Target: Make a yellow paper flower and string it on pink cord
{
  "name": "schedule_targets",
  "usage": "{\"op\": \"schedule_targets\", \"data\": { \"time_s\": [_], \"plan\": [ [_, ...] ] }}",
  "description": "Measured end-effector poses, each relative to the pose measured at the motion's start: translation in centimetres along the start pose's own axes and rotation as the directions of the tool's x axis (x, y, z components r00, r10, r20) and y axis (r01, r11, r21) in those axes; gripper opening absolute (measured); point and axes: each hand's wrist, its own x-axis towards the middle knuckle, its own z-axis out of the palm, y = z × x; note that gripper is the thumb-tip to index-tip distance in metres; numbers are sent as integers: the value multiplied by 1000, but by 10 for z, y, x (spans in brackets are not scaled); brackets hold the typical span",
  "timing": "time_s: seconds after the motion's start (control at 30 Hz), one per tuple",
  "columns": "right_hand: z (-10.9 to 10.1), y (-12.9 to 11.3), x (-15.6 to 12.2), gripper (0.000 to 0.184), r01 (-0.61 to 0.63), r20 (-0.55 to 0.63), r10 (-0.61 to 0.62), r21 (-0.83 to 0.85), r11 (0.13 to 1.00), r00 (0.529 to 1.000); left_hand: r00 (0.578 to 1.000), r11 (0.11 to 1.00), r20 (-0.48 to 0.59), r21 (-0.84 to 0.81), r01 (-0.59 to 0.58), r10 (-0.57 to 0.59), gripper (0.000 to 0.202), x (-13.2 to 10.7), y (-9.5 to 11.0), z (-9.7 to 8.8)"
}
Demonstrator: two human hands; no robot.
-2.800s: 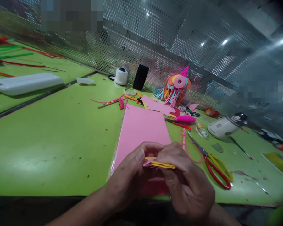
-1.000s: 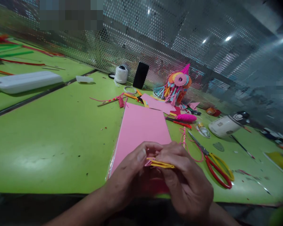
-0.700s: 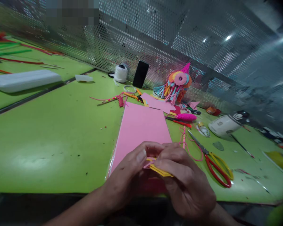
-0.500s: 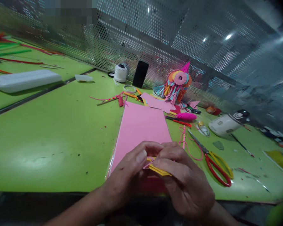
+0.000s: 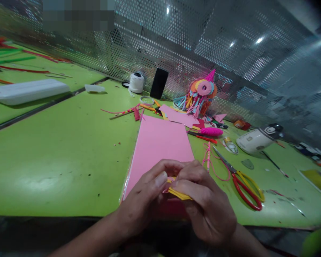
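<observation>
Close together at the table's front edge, my left hand [image 5: 147,192] and my right hand [image 5: 208,200] both grip a small folded piece of yellow paper [image 5: 179,193] with some pink on it. My left thumb presses its left end; the right fingers pinch it from the other side. Much of the piece is hidden by the fingers. Under and beyond my hands lies a stack of pink paper [image 5: 163,139] in a clear sleeve. To the right, scissors [image 5: 246,189] with one red and one yellow handle lie with their blades toward the back.
Pink cord [image 5: 219,175] lies beside the scissors. Behind the paper stand a colourful fringed paper piñata [image 5: 203,91], a black phone [image 5: 159,84] and a white thread spool [image 5: 136,83]. A white flask [image 5: 256,139] lies tilted at right. A white case [image 5: 32,91] is far left.
My right hand has shifted slightly to the left, with the yellow paper turned a little between the fingers. The things on the table stay where they were.
</observation>
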Motion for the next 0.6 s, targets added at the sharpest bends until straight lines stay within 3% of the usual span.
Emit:
{"op": "schedule_targets", "data": {
  "time_s": [0.2,0.43,0.6],
  "plan": [
    [2,0,-1,28,6,-38,-6,13,1000,999,1000,1000,7,18,-12,12,37,0,-2,-2],
    [1,5,-14,34,-53,8,53,-3,999,999,999,999,31,-19,-27,28,40,2,-3,-1],
    [1,5,-18,33,-98,-16,99,10,995,995,998,997,62,-61,37,-33,41,2,-1,-1]
  ]
}}
